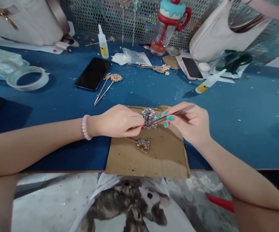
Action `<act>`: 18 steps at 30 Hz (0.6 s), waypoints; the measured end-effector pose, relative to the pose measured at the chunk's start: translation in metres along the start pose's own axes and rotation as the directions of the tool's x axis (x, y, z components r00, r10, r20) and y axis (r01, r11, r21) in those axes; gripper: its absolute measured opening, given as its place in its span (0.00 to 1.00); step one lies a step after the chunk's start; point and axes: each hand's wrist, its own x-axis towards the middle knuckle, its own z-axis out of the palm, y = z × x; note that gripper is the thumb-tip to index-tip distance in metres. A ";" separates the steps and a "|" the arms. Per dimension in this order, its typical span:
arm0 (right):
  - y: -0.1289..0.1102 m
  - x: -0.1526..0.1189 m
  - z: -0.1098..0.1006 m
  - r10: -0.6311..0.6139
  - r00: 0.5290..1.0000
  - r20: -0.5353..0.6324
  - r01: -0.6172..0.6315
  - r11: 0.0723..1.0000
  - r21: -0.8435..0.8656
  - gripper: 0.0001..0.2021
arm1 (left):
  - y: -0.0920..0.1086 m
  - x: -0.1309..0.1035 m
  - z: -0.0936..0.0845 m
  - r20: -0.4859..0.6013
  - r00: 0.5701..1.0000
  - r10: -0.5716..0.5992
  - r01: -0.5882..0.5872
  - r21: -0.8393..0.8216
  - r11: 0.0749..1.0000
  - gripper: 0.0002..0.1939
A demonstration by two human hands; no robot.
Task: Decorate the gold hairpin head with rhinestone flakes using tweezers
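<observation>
My right hand pinches a pair of metal tweezers, whose tips touch a round cluster of small glittering multicoloured stones. At the left edge of that cluster, my left hand is closed, thumb and fingers pressed together; what sits between them is hidden. Both hands are over a piece of brown cardboard at the table's front edge. Below the cluster lies a hairpin-like stick with an ornate head set with bluish stones, its thin stem running toward my left hand.
On the blue table lie a black phone, gold hairpins, more pins, a tape roll and a second phone. One glue bottle stands; another glue bottle leans right. Bags and a tumbler line the back.
</observation>
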 end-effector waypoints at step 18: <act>0.003 0.001 0.001 0.065 0.997 -0.029 -0.062 0.994 0.087 0.09 | 0.033 0.006 -0.042 0.127 0.991 -0.048 0.056 -0.058 0.997 0.20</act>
